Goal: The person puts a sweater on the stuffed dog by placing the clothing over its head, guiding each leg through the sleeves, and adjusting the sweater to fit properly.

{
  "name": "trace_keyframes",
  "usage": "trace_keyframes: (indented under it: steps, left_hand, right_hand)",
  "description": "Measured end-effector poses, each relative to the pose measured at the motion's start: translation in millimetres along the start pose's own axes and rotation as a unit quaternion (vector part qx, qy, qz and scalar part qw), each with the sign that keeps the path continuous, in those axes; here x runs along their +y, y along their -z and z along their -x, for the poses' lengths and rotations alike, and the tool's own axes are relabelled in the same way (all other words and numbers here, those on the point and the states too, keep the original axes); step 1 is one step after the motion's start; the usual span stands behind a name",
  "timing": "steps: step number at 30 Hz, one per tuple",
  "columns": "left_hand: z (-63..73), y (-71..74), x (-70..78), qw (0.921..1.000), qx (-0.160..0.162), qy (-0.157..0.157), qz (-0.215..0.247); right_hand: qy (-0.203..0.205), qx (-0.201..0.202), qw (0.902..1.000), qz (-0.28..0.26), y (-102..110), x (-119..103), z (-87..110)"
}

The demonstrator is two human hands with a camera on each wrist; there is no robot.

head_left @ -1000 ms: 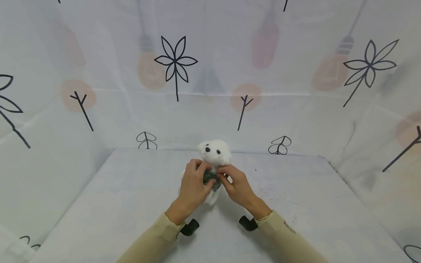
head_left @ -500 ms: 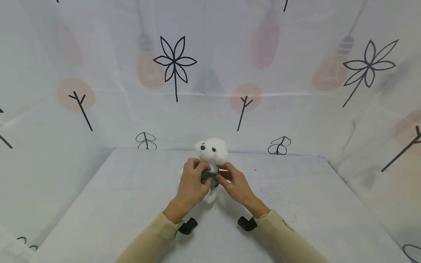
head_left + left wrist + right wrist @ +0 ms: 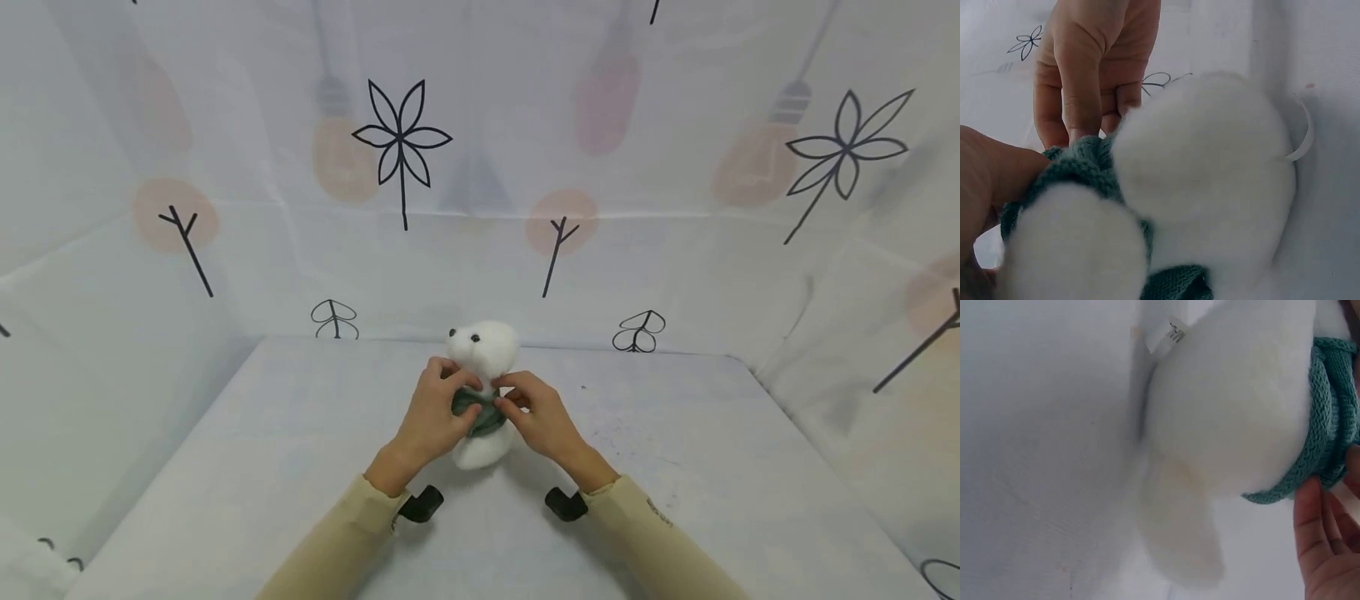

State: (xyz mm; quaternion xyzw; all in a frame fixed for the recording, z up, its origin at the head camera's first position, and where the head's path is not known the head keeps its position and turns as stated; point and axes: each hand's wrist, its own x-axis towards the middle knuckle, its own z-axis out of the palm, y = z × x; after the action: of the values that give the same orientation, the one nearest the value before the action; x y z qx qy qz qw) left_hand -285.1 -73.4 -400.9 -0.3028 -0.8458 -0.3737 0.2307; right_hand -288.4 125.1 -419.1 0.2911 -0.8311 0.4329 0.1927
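A white plush dog (image 3: 487,342) with dark eyes and nose sits upright at the middle of the table, wearing a green knitted garment (image 3: 487,421). With thumb and fingers my left hand (image 3: 435,417) pinches the garment at the dog's left-hand side in the head view. From the other side my right hand (image 3: 542,417) pinches its upper edge close to the neck. The left wrist view shows the knit (image 3: 1088,159) bunched between both hands. In the right wrist view the knit (image 3: 1319,425) wraps the body in folds. Some fingertips are hidden behind the toy.
The table (image 3: 300,467) has a pale cover, and patterned cloth walls (image 3: 472,267) enclose it at the back and sides. A white label (image 3: 1165,337) sticks out of the plush body. Black wrist cameras (image 3: 422,504) hang beneath both wrists.
The plush dog has turned, its face now pointing further left, and more of the green garment shows. My left hand has shifted slightly left; both hands keep holding the garment.
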Motion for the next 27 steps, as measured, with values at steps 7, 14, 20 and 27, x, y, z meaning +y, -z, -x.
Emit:
trace_keyframes:
  steps: [7,14,20,27]
  left_hand:
    - [1.1,4.2,6.5,0.9994,-0.020,-0.002,-0.026]
    - [1.2,6.7,8.6,0.9982,-0.039,0.008,0.045]
    - [2.0,2.0,8.2,0.9971,-0.034,0.042,0.053]
    - [4.0,-2.9,11.2,0.9982,0.023,0.004,-0.055]
  right_hand:
    - [0.013,0.010,0.9989,0.044,-4.2,2.0,-5.0]
    - [0.134,0.077,0.9855,0.069,-2.6,0.8,-3.6]
    - [0.133,0.052,0.9856,0.091,-0.3,-1.2,-2.4]
    - [0.126,0.032,0.9895,0.062,-0.1,-0.4,-1.3]
